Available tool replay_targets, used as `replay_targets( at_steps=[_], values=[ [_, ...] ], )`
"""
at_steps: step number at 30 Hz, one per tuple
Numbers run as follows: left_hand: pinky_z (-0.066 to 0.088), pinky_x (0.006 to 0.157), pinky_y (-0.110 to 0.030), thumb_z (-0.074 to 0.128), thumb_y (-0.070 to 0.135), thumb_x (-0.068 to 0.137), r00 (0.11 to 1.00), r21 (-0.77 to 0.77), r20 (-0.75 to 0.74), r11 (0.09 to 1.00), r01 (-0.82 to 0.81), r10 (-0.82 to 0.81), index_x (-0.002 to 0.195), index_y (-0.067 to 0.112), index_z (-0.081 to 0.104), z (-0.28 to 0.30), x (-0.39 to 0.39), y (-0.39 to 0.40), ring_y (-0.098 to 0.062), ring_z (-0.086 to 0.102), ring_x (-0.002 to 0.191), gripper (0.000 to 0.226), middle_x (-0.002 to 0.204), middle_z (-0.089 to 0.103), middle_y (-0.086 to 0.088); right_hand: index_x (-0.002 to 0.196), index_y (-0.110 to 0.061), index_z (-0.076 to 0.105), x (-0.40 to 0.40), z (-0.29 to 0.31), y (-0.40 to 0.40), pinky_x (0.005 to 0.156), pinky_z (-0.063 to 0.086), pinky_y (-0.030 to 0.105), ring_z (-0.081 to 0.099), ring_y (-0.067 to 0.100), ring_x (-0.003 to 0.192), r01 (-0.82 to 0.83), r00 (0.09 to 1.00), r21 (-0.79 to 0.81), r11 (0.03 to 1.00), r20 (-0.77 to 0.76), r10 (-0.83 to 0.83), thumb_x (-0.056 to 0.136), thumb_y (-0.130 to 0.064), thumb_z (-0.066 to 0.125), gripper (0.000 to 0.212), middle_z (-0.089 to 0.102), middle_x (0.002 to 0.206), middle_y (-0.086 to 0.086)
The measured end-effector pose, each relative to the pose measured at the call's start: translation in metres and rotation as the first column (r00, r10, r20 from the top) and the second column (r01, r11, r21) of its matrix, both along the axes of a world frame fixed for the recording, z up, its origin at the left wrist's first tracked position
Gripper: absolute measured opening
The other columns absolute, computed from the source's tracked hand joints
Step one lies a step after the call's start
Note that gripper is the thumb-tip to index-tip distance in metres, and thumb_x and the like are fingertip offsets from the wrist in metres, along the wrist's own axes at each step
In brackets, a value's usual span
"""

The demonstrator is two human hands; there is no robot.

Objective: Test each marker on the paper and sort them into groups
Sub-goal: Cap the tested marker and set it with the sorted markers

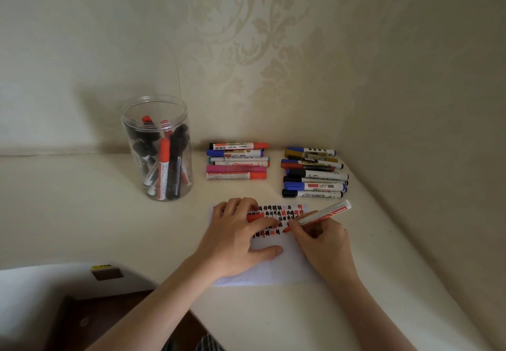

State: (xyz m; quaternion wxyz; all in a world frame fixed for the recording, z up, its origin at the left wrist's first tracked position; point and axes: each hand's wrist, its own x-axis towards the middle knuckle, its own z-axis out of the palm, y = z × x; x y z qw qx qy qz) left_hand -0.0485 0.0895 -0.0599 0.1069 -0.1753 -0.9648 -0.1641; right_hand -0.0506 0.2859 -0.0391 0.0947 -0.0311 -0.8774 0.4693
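Note:
A white paper lies on the table, its upper part covered with rows of black and red marks. My right hand grips a red marker with its tip touching the paper. My left hand rests on the paper and holds the marker's red cap between its fingers. Behind the paper lie two groups of markers: a left pile with red, pink and blue ones, and a right pile with mostly black and blue caps.
A clear plastic jar with several black and red markers stands at the left near the wall. The cream table ends at a front edge on the lower left. Patterned wallpaper closes the back and right sides.

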Motion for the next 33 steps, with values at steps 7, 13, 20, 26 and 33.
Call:
replay_targets(
  at_steps=[7, 13, 20, 26, 33],
  values=[
    [0.027, 0.107, -0.038, 0.036, 0.082, 0.079, 1.000, -0.003, -0.010, 1.000, 0.000, -0.001, 0.127, 0.051, 0.054, -0.001, 0.000, 0.000, -0.017, 0.036, 0.125, 0.060, 0.133, 0.042, 0.009, 0.079, -0.023, 0.072, -0.005, -0.007, 0.002, 0.067, 0.055, 0.022, 0.067, 0.000, 0.069, -0.016, 1.000, -0.027, 1.000, -0.001, 0.016, 0.080, -0.033, 0.077, 0.011, 0.072, 0.073, -0.013],
    [0.027, 0.108, -0.039, 0.036, 0.082, 0.078, 1.000, 0.010, -0.011, 1.000, 0.001, -0.001, 0.126, 0.050, 0.055, -0.001, 0.000, 0.000, -0.018, 0.036, 0.125, 0.061, 0.133, 0.043, 0.008, 0.077, -0.023, 0.070, -0.002, -0.006, 0.000, 0.058, 0.049, 0.013, 0.065, -0.003, 0.067, -0.024, 0.999, 0.018, 1.000, 0.028, 0.023, 0.083, -0.033, 0.074, 0.012, 0.070, 0.073, -0.012],
    [0.026, 0.108, -0.039, 0.038, 0.082, 0.079, 1.000, 0.009, -0.029, 1.000, 0.007, -0.007, 0.127, 0.050, 0.054, -0.003, -0.001, 0.000, -0.017, 0.036, 0.126, 0.060, 0.133, 0.042, 0.008, 0.075, -0.020, 0.068, -0.004, -0.003, -0.001, 0.055, 0.043, 0.008, 0.061, -0.007, 0.065, 0.003, 1.000, 0.019, 1.000, 0.011, -0.003, 0.085, -0.032, 0.072, 0.016, 0.066, 0.066, -0.016],
    [0.030, 0.106, -0.030, 0.043, 0.067, 0.088, 0.999, 0.206, -0.039, 0.978, 0.015, -0.007, 0.142, 0.039, 0.039, -0.003, -0.002, -0.003, -0.007, 0.042, 0.116, 0.061, 0.122, 0.050, 0.013, 0.075, -0.020, 0.068, -0.002, 0.000, 0.000, 0.053, 0.044, 0.011, 0.064, 0.002, 0.065, 0.036, 0.999, -0.068, 0.997, 0.031, -0.034, 0.086, -0.030, 0.071, 0.015, 0.069, 0.070, -0.011],
    [0.045, 0.092, -0.028, 0.066, 0.025, 0.092, 0.996, 0.372, -0.061, 0.928, -0.034, 0.061, 0.112, 0.017, 0.068, -0.011, -0.009, -0.007, -0.010, 0.049, 0.101, 0.022, 0.108, 0.059, 0.005, 0.090, -0.025, 0.068, -0.004, 0.014, -0.002, 0.060, 0.048, 0.011, 0.065, -0.003, 0.070, 0.064, 0.991, -0.271, 0.961, 0.134, -0.028, 0.090, -0.035, 0.066, 0.010, 0.071, 0.080, -0.016]
  ],
)
